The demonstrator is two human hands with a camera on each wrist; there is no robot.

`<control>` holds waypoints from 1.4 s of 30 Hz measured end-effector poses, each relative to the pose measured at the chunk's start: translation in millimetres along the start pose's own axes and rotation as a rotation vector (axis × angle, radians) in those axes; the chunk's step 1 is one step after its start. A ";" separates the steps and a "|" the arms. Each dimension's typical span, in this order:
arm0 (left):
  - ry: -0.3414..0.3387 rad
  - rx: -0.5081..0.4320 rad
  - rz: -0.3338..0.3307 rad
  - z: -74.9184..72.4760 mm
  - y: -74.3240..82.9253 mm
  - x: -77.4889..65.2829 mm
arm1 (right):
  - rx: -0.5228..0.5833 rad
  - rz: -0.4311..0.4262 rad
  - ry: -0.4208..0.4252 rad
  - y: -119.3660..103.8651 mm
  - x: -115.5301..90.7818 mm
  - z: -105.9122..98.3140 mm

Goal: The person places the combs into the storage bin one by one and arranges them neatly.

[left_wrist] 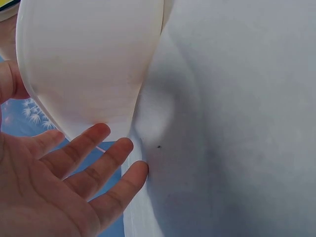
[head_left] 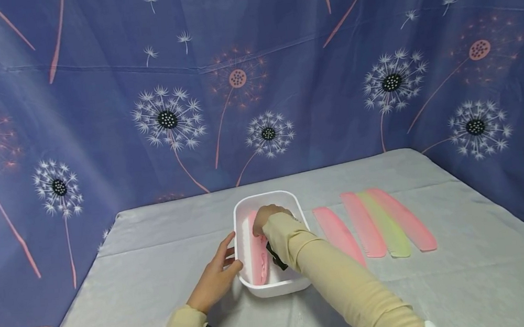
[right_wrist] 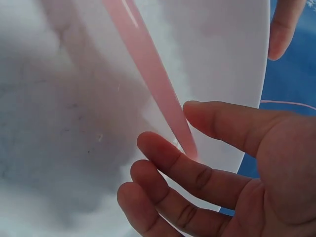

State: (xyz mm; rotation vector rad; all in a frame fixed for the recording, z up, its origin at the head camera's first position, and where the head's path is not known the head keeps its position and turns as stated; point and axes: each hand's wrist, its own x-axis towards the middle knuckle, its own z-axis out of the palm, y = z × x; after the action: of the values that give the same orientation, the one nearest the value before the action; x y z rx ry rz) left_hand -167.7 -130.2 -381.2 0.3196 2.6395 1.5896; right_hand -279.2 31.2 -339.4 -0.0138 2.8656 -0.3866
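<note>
Nearest first: the left hand [head_left: 214, 281] has its fingers spread and fairly straight along the outside of the white tub [head_left: 276, 290], thumb by the rim, more steadying than gripping I'd say. Tub's sitting on the table [head_left: 157, 258], a bit short of its far edge. The right hand [head_left: 269, 218] is down inside, fingers loosely bent around the end of a pink comb [head_left: 256, 259] lying along the tub's left side; the view's poor there, so can't tell if it's a real pinch or just contact. My read is this step is settling that comb or lifting it, so the next move calls for a clean let-go or a firmer grip. Toward the table's right edge there's a lone pink comb [head_left: 340, 235], then a green comb [head_left: 383, 223] between two more pink ones [head_left: 365, 224]. Past the far edge hangs a blue dandelion curtain [head_left: 303, 96].
</note>
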 end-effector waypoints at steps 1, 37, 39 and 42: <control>-0.001 0.000 0.001 0.2 -0.1 0.1 | -0.010 -0.002 0.002 0.0 -0.2 -0.1; 0.005 0.018 -0.001 0.2 -1.4 0.6 | -0.088 -0.041 -0.014 -2.7 -15.5 -18.9; 0.002 0.019 -0.004 0.2 -1.2 0.8 | -0.085 -0.046 -0.015 -4.8 -20.5 -23.3; 0.003 0.022 -0.001 0.2 -0.8 1.6 | -0.094 -0.059 -0.012 -6.8 -24.3 -27.1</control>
State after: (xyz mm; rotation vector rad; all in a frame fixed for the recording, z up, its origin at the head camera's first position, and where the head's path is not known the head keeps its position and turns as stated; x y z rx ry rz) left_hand -169.4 -130.1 -381.9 0.3172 2.6601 1.5630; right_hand -262.5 32.7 -306.3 -0.1169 2.8738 -0.2616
